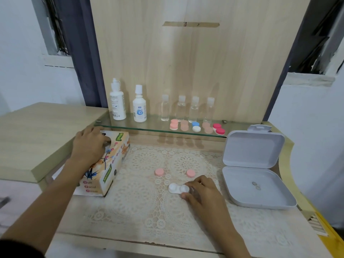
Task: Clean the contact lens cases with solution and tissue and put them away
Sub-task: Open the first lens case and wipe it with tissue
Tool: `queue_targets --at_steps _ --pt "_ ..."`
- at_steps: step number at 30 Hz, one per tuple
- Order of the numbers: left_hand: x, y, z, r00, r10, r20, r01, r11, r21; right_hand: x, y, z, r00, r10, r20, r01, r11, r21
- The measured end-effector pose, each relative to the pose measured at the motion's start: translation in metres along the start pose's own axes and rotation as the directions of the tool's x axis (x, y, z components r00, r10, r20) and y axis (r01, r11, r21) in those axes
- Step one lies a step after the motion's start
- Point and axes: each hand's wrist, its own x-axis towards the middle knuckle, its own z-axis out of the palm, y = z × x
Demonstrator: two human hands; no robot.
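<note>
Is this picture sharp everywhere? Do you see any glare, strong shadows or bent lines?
Head view: soft overall, the left hand on the box and the right hand holding the case slightly smeared; head view: light even, no strong glare, faint shadows under the shelf; head view: the wide lens tilts the window frames outward.

Soft even light; faint shadows below glass shelf (154,122); mild blur; edges bowed.

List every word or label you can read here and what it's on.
"Soft Facial Tissue": near end of the tissue box.
Green brand banners on that box: too blurred to read.
Labels on the tall white bottle and short white bottle: too small to read.
</note>
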Motion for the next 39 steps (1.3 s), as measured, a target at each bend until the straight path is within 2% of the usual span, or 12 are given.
queue_targets --at_steps 3,5,12,18,20,22,24,28,34,39 --pt "0.003 0.001 -0.004 0.997 0.038 0.069 -0.047 0.988 0.148 -0.001 0.000 -0.001 1.000 -0.003 0.003 0.003 1.000 -0.002" --pt "0.004 -0.001 -0.004 0.997 0.049 0.058 -0.059 0.982 0.179 -0.001 0.000 -0.001 1.000 -0.002 0.002 0.002 1.000 -0.003" --pt "0.008 -0.003 0.000 0.996 0.049 -0.071 -0.042 0.994 0.099 0.000 0.000 -0.001 1.000 -0.005 -0.004 0.005 1.000 0.002" --pt "0.006 -0.002 -0.007 0.989 0.125 0.078 -0.137 0.977 0.162 -0.001 0.000 0.000 1.000 -0.004 -0.008 0.004 1.000 -0.002" --pt "0.007 -0.003 -0.005 0.992 0.114 0.056 -0.123 0.977 0.175 0.000 0.000 -0.001 1.000 -0.006 -0.006 0.006 1.000 -0.007" --pt "0.008 -0.003 -0.002 0.997 0.078 -0.025 -0.076 0.994 0.075 0.000 0.000 -0.001 1.000 -0.003 -0.004 0.003 1.000 -0.010" --pt "0.006 0.000 -0.004 0.992 -0.009 -0.124 -0.004 0.995 -0.099 0.000 0.001 -0.001 1.000 -0.003 -0.002 0.003 1.000 -0.015" --pt "0.002 0.003 -0.017 0.947 -0.175 -0.270 0.072 0.933 -0.351 0.000 0.002 -0.001 1.000 -0.003 0.004 0.003 0.999 -0.033" --pt "0.009 0.005 -0.048 0.878 -0.407 -0.253 0.112 0.688 -0.717 0.000 0.002 0.000 1.000 -0.001 0.002 0.001 0.999 -0.042" --pt "0.000 0.020 -0.072 0.852 -0.441 -0.280 -0.045 0.473 -0.880 0.000 0.001 0.000 1.000 0.004 -0.004 -0.004 1.000 -0.031"
